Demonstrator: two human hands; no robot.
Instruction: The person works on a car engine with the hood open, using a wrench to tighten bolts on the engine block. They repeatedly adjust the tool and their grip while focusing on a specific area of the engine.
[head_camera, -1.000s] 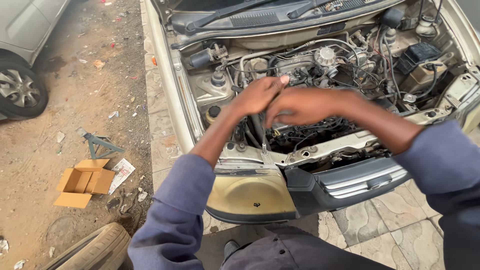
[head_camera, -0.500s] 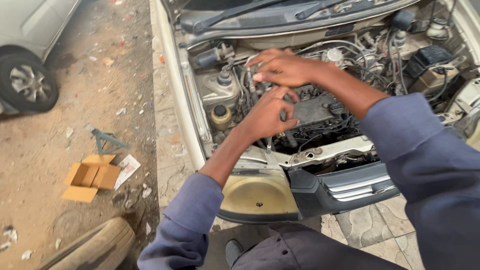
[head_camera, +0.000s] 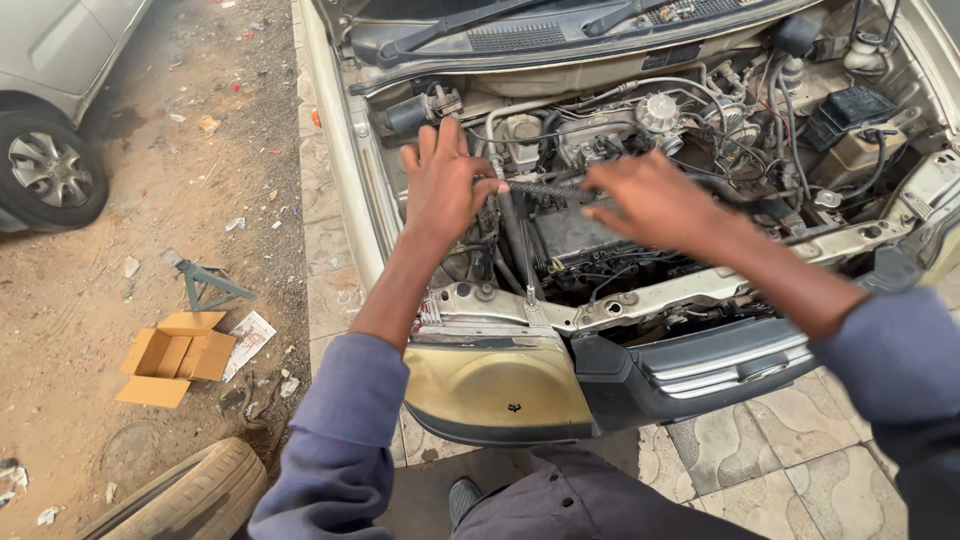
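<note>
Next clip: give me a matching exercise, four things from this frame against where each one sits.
Things:
1. cardboard box
2. worn tyre
3. alloy wheel
4. left hand

Places:
A. bottom left corner, on the dirt
B. inside the open engine bay
C. on the neighbouring car, far left
D. lying open on the dirt beside a metal stand

Pairs: 1-D, 2-A, 3-C, 4-B
</note>
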